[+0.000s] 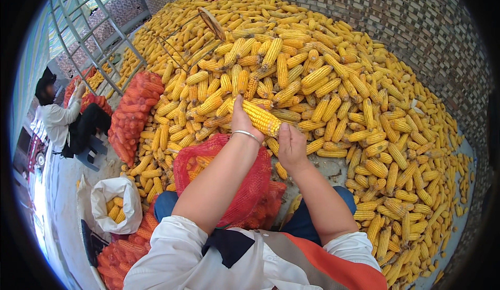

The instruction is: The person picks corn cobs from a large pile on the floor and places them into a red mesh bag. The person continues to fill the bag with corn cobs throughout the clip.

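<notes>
My left hand is closed around an ear of corn, its thumb up along the near side, a metal bangle at the wrist. At the ear's right end, the thumb and curled fingers of my right hand touch or pinch the tip. Just below my forearms an open red mesh bag holds more corn, partly hidden by my left arm. Behind my hands rises a large heap of husked yellow corn ears.
Filled red mesh sacks stand left of the heap. A white woven sack with corn sits lower left. A metal ladder frame leans at upper left, near a seated person. A tiled wall bounds the back and right.
</notes>
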Demonstrator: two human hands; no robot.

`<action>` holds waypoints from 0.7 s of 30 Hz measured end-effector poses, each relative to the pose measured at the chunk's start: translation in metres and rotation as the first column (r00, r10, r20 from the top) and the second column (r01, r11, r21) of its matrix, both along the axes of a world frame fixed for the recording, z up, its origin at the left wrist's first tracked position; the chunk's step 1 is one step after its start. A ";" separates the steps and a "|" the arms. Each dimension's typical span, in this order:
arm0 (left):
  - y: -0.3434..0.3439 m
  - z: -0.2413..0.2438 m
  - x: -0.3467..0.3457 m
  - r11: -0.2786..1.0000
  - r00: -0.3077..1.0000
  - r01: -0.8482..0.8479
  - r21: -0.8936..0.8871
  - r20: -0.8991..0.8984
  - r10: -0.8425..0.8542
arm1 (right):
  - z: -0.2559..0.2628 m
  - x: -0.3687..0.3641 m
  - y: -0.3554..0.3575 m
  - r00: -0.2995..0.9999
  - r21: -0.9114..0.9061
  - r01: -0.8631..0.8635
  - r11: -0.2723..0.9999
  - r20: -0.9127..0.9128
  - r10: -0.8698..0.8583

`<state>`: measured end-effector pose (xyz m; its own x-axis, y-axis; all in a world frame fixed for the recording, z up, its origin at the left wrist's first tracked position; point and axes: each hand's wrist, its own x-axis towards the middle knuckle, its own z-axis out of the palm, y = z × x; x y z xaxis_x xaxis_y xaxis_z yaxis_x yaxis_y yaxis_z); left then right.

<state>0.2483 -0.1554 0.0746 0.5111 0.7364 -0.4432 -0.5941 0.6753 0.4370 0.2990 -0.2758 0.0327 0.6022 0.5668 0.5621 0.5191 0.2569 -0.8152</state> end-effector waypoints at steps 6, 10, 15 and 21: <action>-0.003 0.004 0.012 0.856 0.895 -0.330 0.398 -0.157 0.417 | -0.003 0.004 0.002 0.703 0.056 -0.277 0.959 -0.669 0.242; -0.021 0.021 0.012 0.625 0.870 -0.238 0.744 -0.123 0.477 | -0.007 0.006 0.004 0.574 0.062 -0.283 0.957 -0.788 0.221; 0.003 -0.006 0.009 0.161 0.866 -0.026 0.987 -0.058 0.496 | 0.005 0.013 0.001 0.816 -0.088 -0.145 0.986 -0.574 0.068; 0.017 0.018 -0.022 0.825 0.954 -0.053 0.563 -0.216 0.209 | -0.031 0.066 0.001 0.947 -0.359 0.317 0.878 0.169 -0.273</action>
<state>0.2263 -0.1381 0.0929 0.3174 0.9470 -0.0500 -0.4730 0.2038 0.8572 0.3651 -0.2747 0.0021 0.7218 0.5543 0.4144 0.6142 -0.2372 -0.7526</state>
